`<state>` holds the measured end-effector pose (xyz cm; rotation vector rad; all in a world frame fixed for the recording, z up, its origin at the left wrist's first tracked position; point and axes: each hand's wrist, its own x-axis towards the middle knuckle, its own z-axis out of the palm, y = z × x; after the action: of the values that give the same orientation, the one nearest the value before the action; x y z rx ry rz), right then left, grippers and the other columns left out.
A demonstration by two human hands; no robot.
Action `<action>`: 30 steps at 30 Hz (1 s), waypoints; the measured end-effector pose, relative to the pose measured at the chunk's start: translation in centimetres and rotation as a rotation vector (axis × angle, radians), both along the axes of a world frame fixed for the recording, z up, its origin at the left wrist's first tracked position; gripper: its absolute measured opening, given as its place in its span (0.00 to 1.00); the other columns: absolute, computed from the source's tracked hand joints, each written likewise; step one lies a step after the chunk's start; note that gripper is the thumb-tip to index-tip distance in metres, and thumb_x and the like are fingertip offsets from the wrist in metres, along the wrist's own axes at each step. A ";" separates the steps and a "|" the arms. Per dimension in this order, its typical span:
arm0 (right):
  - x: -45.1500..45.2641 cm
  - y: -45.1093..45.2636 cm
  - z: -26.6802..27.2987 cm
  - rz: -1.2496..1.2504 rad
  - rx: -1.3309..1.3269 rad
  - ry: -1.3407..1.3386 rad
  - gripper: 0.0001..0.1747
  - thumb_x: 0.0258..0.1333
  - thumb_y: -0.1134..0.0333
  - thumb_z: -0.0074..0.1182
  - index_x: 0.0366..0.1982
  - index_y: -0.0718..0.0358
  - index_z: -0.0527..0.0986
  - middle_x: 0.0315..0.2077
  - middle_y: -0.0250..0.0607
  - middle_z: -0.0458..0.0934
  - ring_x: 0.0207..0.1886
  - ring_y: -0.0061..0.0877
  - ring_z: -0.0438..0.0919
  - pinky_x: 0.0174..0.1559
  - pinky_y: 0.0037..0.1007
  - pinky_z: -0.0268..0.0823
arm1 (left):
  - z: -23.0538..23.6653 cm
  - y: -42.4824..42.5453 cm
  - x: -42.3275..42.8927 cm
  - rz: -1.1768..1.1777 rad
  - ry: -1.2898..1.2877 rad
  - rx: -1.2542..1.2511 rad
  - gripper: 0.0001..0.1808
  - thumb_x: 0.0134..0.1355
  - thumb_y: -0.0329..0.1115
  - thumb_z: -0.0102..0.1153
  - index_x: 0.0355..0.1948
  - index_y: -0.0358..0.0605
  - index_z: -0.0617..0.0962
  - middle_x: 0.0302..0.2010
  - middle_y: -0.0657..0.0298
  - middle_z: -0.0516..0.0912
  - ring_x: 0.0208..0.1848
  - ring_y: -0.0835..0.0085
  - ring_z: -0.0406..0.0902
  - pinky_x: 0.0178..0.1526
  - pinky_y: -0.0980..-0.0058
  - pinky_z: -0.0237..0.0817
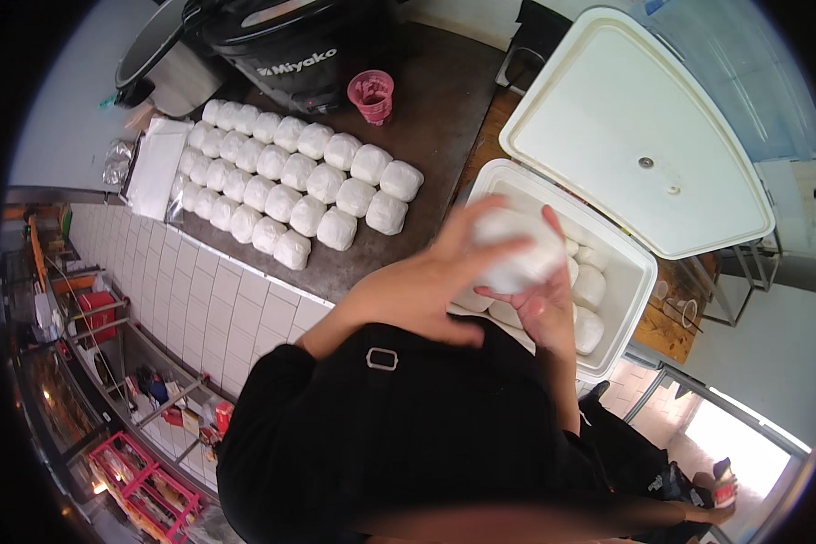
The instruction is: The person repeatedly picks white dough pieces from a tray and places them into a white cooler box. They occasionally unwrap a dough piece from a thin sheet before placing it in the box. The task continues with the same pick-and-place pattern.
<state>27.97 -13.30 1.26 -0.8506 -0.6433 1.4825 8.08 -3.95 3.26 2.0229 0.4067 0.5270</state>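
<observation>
A white rounded bundle point(520, 255), blurred by motion, is held up over the near side of a white plastic tub point(632, 316). Beneath it and along its right side, the fingers of my right hand point(544, 306) curl around it. My left hand point(442, 272) reaches across from the left, fingers spread over the bundle's face; blur hides how firmly they touch it. Inside the tub lie several similar white bundles point(589, 287). Left of my hands, more white wrapped bundles point(272, 162) stand in close rows on a dark worktop point(428, 88).
White sheets point(156, 166) lie at the worktop's left end. Behind the rows stand a black Miyako cooker point(282, 64), a metal pot point(177, 81) and a pink plastic cup point(371, 96). The tub's lid point(639, 136) leans behind it. Another person point(680, 483) is at lower right.
</observation>
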 end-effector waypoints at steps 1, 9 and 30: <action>0.7 -0.6 -0.3 -0.103 -0.041 -0.013 0.52 0.45 0.62 0.69 0.68 0.58 0.51 0.56 0.46 0.68 0.56 0.38 0.72 0.52 0.47 0.72 | 0.3 0.8 -0.2 -0.026 -0.108 -0.060 0.48 0.42 0.31 0.71 0.66 0.42 0.62 0.66 0.47 0.57 0.70 0.52 0.52 0.67 0.65 0.52; 12.6 -4.7 -6.1 -0.418 -0.535 -1.089 0.40 0.57 0.59 0.59 0.64 0.70 0.55 0.53 0.49 0.71 0.55 0.33 0.72 0.57 0.34 0.64 | -20.7 3.4 -10.1 1.167 0.974 -0.004 0.41 0.40 0.34 0.69 0.58 0.41 0.68 0.51 0.48 0.71 0.49 0.45 0.72 0.52 0.52 0.66; 2.6 -0.4 -0.3 -0.511 0.002 0.038 0.53 0.45 0.57 0.70 0.67 0.59 0.51 0.53 0.46 0.69 0.57 0.34 0.71 0.58 0.40 0.66 | -3.0 2.0 1.0 0.175 -0.423 0.117 0.34 0.46 0.41 0.69 0.55 0.44 0.72 0.51 0.53 0.71 0.56 0.54 0.67 0.61 0.59 0.55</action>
<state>30.55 -13.69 0.96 -0.9019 -0.3610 1.0314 9.08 -1.99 0.23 1.9284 0.2994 1.0839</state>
